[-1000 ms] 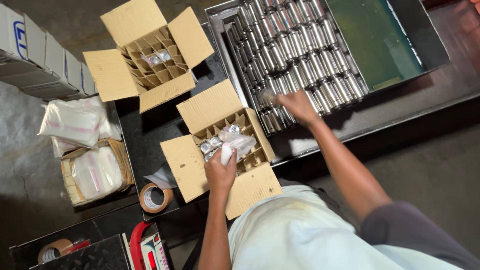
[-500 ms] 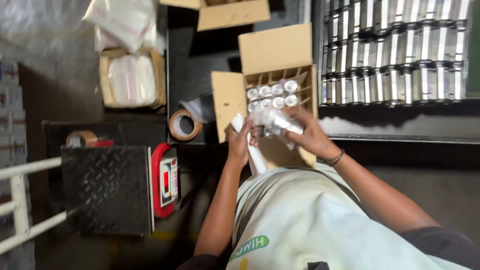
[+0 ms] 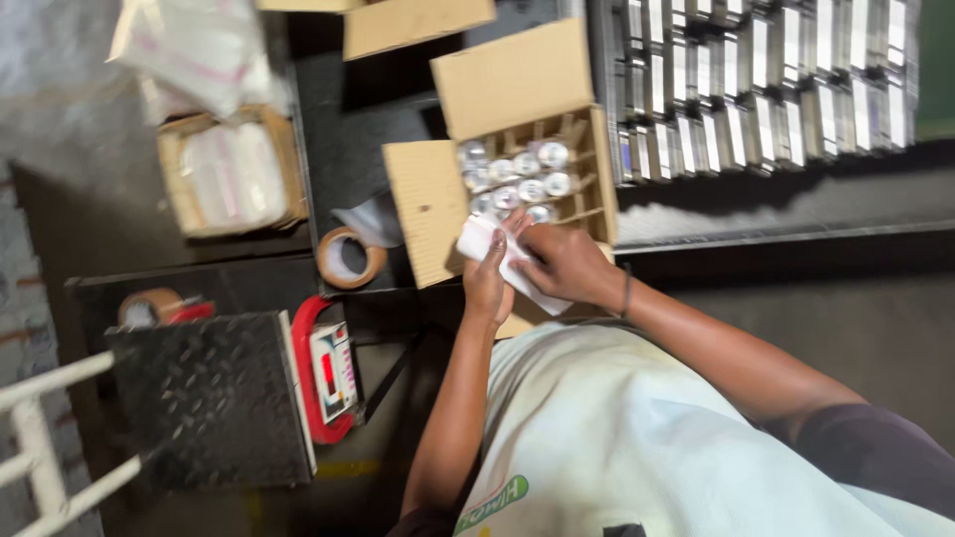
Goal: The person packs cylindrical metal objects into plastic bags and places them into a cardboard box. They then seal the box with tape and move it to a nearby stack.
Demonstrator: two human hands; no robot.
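Both hands, left hand point(image 3: 487, 283) and right hand point(image 3: 562, 261), pinch a white wrapper point(image 3: 517, 268) (blurred) at frame centre; better kept taut over the divided carton point(image 3: 527, 149).

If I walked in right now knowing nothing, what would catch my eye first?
Probably the two hands, left hand and right hand, together on a white wrapped piece at the near edge of an open cardboard box with dividers and shiny round metal parts. Up right, rows of silvery pieces fill a metal tray; lower left lies a red-edged scale.
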